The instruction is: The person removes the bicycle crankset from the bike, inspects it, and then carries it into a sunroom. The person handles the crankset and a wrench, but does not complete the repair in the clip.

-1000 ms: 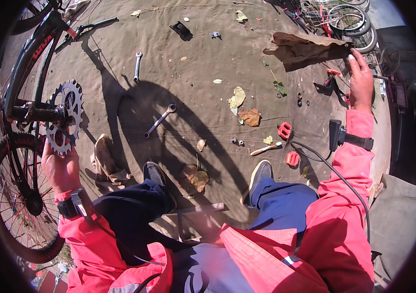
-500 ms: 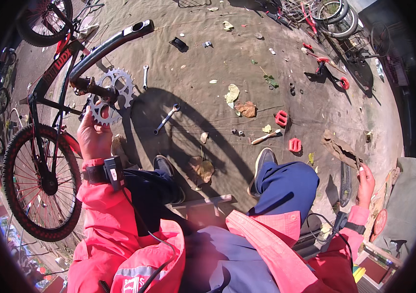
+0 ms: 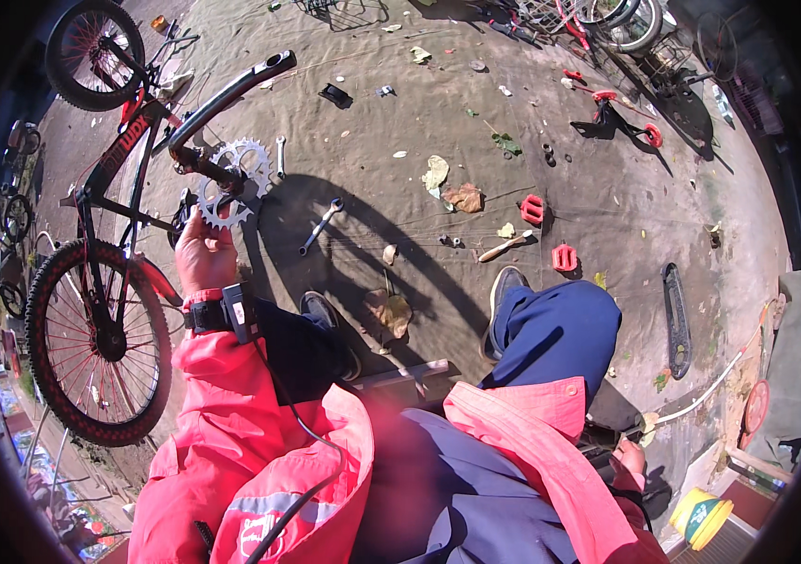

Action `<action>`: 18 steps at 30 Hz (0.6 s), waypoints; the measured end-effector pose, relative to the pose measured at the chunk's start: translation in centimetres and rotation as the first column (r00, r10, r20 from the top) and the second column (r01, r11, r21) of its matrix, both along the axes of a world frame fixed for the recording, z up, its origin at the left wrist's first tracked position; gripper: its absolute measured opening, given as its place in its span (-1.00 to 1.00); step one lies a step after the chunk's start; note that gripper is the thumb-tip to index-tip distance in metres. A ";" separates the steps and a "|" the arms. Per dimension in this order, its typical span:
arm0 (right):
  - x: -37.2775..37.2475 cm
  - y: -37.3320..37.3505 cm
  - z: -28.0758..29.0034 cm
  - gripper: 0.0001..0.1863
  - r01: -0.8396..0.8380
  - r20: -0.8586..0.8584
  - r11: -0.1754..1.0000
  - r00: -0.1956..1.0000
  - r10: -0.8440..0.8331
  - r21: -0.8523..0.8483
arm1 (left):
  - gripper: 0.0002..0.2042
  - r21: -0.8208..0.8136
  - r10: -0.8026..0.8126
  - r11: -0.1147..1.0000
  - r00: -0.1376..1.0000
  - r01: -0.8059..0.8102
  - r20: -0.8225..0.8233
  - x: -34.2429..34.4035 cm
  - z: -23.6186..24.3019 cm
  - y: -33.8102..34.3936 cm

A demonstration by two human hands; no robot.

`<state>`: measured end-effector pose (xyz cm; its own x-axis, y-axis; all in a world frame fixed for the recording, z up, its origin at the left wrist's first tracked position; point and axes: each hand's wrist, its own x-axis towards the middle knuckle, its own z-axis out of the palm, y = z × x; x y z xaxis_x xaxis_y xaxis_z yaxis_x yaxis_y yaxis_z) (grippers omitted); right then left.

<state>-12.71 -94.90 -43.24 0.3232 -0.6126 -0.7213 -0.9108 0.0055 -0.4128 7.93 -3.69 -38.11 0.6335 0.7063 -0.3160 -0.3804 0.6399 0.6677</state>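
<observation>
My left hand (image 3: 201, 254) reaches up to the toothed chainring (image 3: 231, 180) of an upside-down black and red bicycle (image 3: 109, 202) at my left, fingers touching the ring's lower edge. My right hand (image 3: 629, 458) is down by my right hip, mostly hidden behind my pink sleeve; what it holds cannot be made out. A silver spanner (image 3: 321, 226) lies on the ground just right of the chainring. Two red pedals (image 3: 548, 231) lie beyond my right knee.
A second spanner (image 3: 281, 155) lies near the chainring. Dry leaves (image 3: 447, 184) and small parts are scattered on the ground sheet. A black saddle-like part (image 3: 676, 318) lies at right, a yellow tub (image 3: 701, 517) at lower right, bicycle parts (image 3: 621, 115) at the far right.
My right arm has swung from far ahead at right down to my hip. The view has turned left, and my left hand stays at the chainring.
</observation>
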 end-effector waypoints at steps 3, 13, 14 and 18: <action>-4.1 2.2 -1.7 -0.80 0.140 -0.071 0.990 0.988 -0.138 0.017 | -0.83 -0.013 0.008 1.000 1.000 -0.008 -0.018 -0.1 -0.3 -0.2; -5.6 7.2 -4.7 -0.81 0.097 -0.307 0.992 0.949 -0.070 0.075 | -0.88 -0.010 -0.047 0.999 0.998 0.047 -0.046 -0.5 0.4 -0.7; -4.9 7.4 -5.0 -0.81 0.053 -0.273 0.995 0.962 -0.027 0.088 | -0.88 0.016 -0.034 0.999 0.998 0.034 -0.057 -0.8 0.2 -0.7; -1.5 7.8 -6.5 -0.80 -0.153 -0.131 0.984 0.977 0.165 0.095 | -0.85 -0.009 -0.051 0.999 0.999 0.051 -0.016 -1.9 0.1 -0.4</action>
